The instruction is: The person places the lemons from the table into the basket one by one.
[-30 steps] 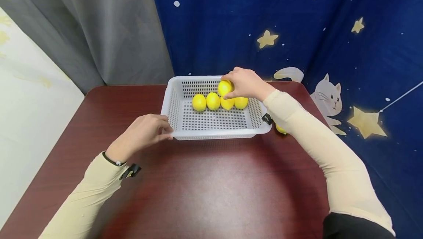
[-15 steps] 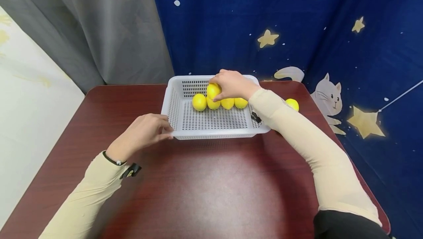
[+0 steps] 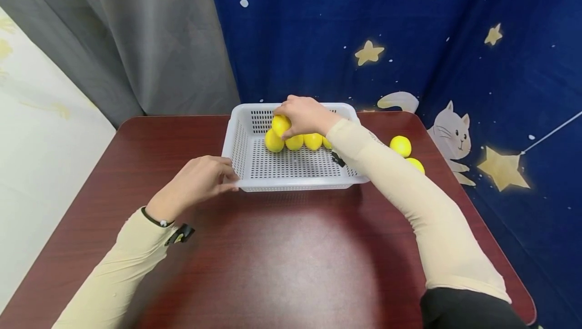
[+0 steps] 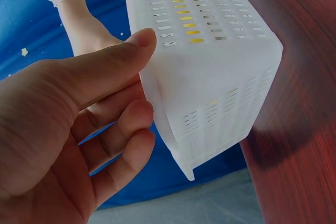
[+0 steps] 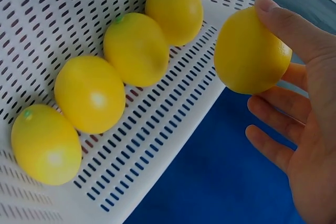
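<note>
My right hand [image 3: 305, 115] pinches a lemon [image 3: 280, 125] between thumb and fingers, over the left part of the white perforated basket [image 3: 300, 183]. In the right wrist view the held lemon [image 5: 249, 51] is raised above the row, with some fingers spread beneath it. Several lemons [image 5: 90, 94], some showing green ends, lie side by side along the basket's far wall; the head view has the leftmost lemon [image 3: 274, 142] just under the held one. At the near left corner my left hand [image 3: 202, 180] grips the rim; its thumb [image 4: 118, 59] presses the wall.
Two more lemons sit on the table right of the basket: one farther back [image 3: 400, 146], one partly behind the right sleeve [image 3: 416, 164]. The dark red table [image 3: 291, 258] extends toward me. A blue curtain [image 3: 313, 31] and a grey curtain [image 3: 182, 41] hang behind.
The right hand has moved left with its lemon, from above the right half of the row to its left end. Both table lemons have come out from behind the arm. The left hand stays put.
</note>
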`<move>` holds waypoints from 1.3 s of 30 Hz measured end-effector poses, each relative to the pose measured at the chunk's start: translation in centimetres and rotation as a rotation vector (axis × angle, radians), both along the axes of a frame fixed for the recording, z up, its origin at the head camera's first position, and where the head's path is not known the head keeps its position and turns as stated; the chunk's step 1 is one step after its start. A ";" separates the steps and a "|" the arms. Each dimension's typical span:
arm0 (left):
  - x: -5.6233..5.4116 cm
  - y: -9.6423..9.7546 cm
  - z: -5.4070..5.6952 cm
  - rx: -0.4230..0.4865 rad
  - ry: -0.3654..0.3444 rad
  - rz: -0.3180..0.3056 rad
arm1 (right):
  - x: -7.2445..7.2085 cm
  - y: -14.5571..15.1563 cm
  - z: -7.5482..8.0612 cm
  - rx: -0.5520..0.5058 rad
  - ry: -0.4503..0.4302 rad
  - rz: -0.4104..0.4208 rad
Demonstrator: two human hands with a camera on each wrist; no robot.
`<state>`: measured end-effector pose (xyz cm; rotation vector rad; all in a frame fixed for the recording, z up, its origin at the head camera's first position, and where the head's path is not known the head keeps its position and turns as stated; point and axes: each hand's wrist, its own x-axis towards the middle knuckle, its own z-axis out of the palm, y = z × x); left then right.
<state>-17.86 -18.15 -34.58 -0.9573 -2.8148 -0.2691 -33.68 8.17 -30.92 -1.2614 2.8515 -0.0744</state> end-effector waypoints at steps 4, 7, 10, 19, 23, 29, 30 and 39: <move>0.0 -0.1 0.0 0.002 0.000 0.001 | -0.2 -0.9 -0.2 -0.013 -0.003 0.004; -0.1 -0.1 0.0 0.006 0.003 -0.003 | -0.3 -1.5 -0.3 -0.010 -0.011 0.003; -0.1 -0.1 -0.1 0.009 0.004 -0.007 | -0.3 -2.0 -0.4 -0.003 -0.018 0.002; -0.1 -0.2 -0.2 0.015 0.005 -0.010 | -0.3 -3.0 -0.7 -0.004 -0.019 0.001; -0.1 -0.2 -0.1 0.018 0.003 -0.009 | -0.5 -3.4 -1.0 0.003 -0.021 0.017; -0.1 -0.1 -0.1 0.021 0.003 -0.003 | -0.8 -4.0 -1.4 0.022 -0.013 0.024; -0.1 -0.1 -0.1 0.021 0.004 -0.004 | -0.9 -4.0 -1.5 0.023 -0.013 0.023; -0.1 -0.2 -0.1 0.022 0.004 -0.006 | -1.4 -4.7 -2.3 0.026 -0.025 0.010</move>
